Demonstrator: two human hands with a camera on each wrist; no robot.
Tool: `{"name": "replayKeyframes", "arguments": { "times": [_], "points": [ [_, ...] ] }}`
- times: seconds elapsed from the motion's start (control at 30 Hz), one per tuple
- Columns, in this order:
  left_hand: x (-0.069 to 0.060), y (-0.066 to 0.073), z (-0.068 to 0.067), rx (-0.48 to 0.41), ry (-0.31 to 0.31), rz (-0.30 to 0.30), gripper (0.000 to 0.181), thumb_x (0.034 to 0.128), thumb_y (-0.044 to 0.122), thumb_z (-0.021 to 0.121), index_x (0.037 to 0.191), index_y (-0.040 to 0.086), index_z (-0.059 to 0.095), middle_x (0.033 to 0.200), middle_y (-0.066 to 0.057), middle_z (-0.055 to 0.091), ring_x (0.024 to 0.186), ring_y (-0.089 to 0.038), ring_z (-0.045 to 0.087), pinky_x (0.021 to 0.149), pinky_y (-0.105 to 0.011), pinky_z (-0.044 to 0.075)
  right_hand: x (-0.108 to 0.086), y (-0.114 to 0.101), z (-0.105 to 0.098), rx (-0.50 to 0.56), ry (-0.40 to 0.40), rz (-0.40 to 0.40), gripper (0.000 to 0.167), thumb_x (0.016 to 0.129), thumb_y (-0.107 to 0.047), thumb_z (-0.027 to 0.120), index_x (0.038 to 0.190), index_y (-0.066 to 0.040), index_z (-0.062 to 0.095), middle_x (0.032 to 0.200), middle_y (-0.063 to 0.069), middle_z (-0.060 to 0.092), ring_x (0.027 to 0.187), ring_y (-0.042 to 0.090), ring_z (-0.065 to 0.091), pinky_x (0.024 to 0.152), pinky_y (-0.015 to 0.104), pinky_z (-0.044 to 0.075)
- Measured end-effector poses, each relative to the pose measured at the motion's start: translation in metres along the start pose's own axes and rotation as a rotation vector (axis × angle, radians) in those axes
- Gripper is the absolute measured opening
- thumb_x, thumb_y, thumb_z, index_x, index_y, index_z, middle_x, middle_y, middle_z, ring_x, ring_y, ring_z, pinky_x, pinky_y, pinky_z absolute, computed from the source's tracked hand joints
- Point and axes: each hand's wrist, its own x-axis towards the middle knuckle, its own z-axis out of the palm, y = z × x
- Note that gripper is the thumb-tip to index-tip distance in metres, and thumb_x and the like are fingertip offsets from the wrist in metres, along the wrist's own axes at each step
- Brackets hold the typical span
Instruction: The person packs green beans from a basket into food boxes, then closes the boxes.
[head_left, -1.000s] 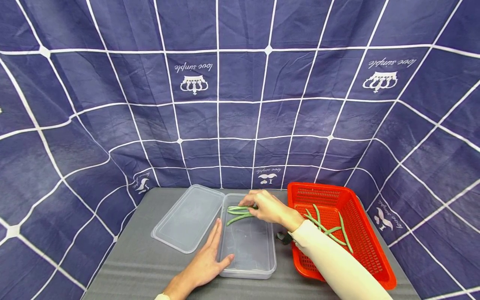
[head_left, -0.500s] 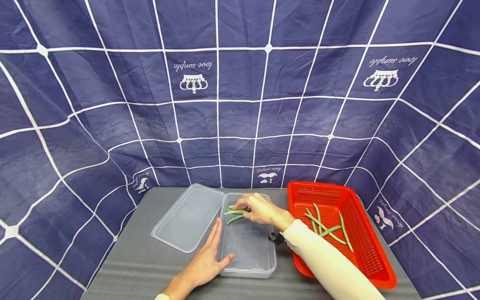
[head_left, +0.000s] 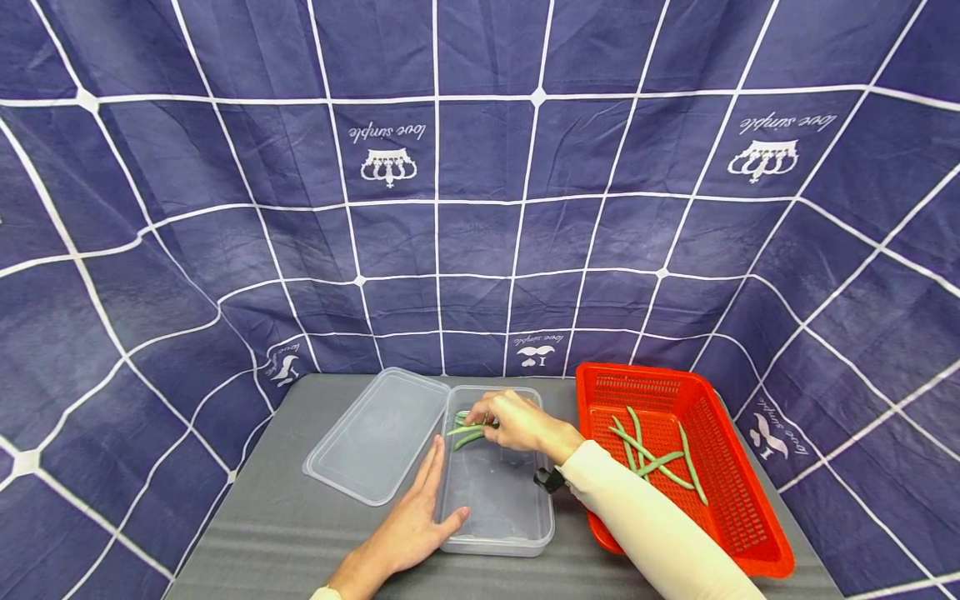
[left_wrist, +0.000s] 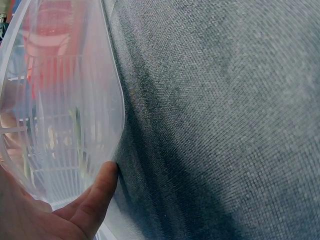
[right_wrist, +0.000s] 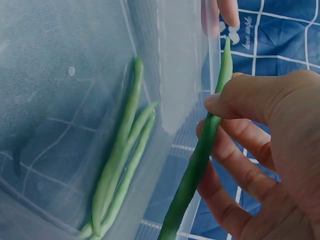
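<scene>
A clear plastic container (head_left: 495, 508) lies in the middle of the table. My left hand (head_left: 408, 525) rests against its left wall, fingers straight and thumb over the rim; in the left wrist view a fingertip (left_wrist: 111, 169) touches the wall. Over the container's far end, my right hand (head_left: 517, 421) pinches a green bean (right_wrist: 192, 167) between thumb and fingers. Below it, several more green beans (right_wrist: 117, 155) lie side by side on the container's floor, near the far wall. In the head view, the right hand partly hides them.
Left of the container, a flat translucent lid (head_left: 375, 437) lies on the grey tabletop (head_left: 255, 533). On the right stands a red slotted basket (head_left: 750, 492), holding several loose green beans (head_left: 692, 462). A blue checked cloth (head_left: 480, 242) hangs behind and at both sides.
The right hand has moved slightly left and nearer over the container, and the pinched bean now shows left of its fingers. The left hand has stayed still.
</scene>
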Motion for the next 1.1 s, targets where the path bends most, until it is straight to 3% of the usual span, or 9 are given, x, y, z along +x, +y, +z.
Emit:
{"name": "replayKeyframes", "arguments": {
  "times": [0.47, 0.67, 0.9, 1.1],
  "points": [
    [0.001, 0.001, 0.001, 0.015, 0.005, 0.003, 0.120, 0.1064, 0.046, 0.083, 0.189, 0.012, 0.003, 0.200, -0.007, 0.003, 0.182, -0.034, 0.022, 0.141, -0.067, 0.034, -0.003, 0.004, 0.002, -0.018, -0.017, 0.017, 0.036, 0.096, 0.000, 0.082, 0.127, -0.016, 0.089, 0.115, 0.003, 0.085, 0.106, 0.021, 0.083, 0.091, 0.034, 0.068],
    [0.001, 0.002, 0.000, 0.019, 0.005, 0.004, 0.119, 0.1070, 0.045, 0.083, 0.189, 0.011, 0.003, 0.200, -0.007, 0.002, 0.183, -0.034, 0.022, 0.142, -0.066, 0.033, -0.004, 0.005, 0.000, -0.019, 0.002, 0.007, 0.034, 0.097, -0.001, 0.080, 0.126, -0.015, 0.089, 0.115, 0.002, 0.086, 0.105, 0.023, 0.083, 0.088, 0.032, 0.066],
    [0.000, 0.000, 0.000, 0.014, -0.002, 0.004, 0.120, 0.1072, 0.048, 0.082, 0.189, 0.011, 0.003, 0.200, -0.006, 0.001, 0.183, -0.035, 0.021, 0.141, -0.067, 0.032, -0.008, 0.003, -0.006, -0.020, 0.036, -0.001, 0.032, 0.099, -0.002, 0.079, 0.122, -0.020, 0.090, 0.117, -0.003, 0.086, 0.105, 0.016, 0.082, 0.090, 0.030, 0.065],
    [0.000, 0.001, 0.000, 0.018, -0.001, 0.001, 0.121, 0.1066, 0.049, 0.082, 0.189, 0.013, 0.001, 0.200, -0.009, 0.003, 0.182, -0.036, 0.023, 0.140, -0.068, 0.034, -0.014, 0.003, -0.012, -0.031, 0.064, 0.014, 0.031, 0.101, -0.009, 0.080, 0.129, -0.020, 0.088, 0.118, -0.003, 0.087, 0.106, 0.017, 0.082, 0.090, 0.032, 0.066]
  ]
}}
